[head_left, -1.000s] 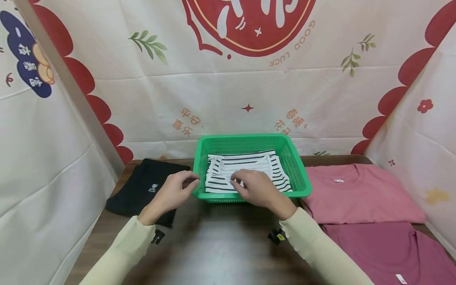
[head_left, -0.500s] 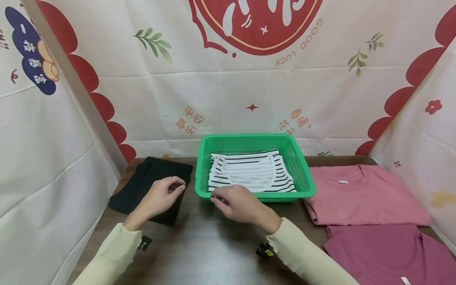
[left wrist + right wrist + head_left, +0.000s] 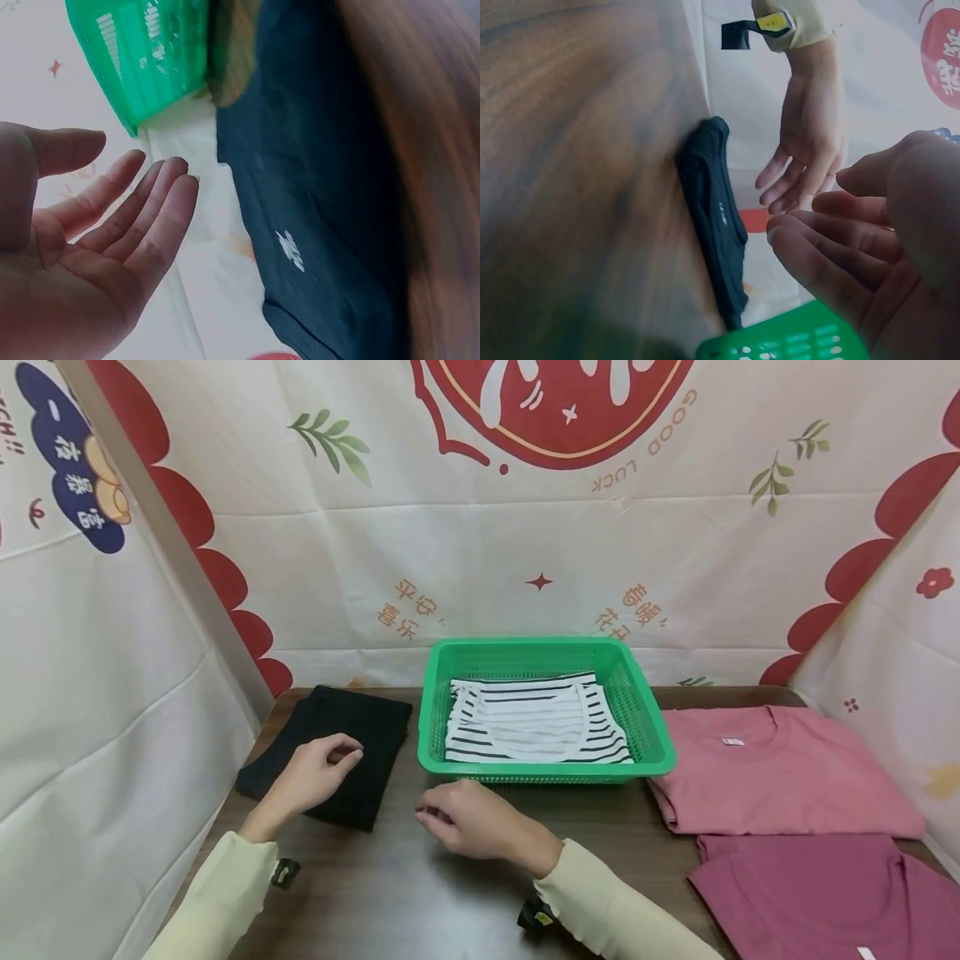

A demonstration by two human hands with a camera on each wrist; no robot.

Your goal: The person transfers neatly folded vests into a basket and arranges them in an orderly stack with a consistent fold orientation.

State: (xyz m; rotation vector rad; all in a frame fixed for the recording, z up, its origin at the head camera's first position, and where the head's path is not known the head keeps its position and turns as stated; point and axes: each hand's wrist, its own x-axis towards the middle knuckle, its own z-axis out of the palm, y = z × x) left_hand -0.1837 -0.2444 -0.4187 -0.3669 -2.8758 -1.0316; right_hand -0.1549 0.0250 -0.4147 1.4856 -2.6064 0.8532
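Left hand (image 3: 310,774), empty and relaxed, above a black garment (image 3: 371,731) folded on the table (image 3: 397,893); right hand (image 3: 476,820), likewise empty, before the green basket (image 3: 547,770), where a striped garment (image 3: 532,720) lies flat, presumably folded to fit.

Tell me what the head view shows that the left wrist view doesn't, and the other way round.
Only the head view: the right hand, the pink shirt and the plum shirt.
Only the left wrist view: the palm side of the left hand and the white print on the black garment.
Both: that hand, the black garment, the green basket, the table and the printed backdrop.
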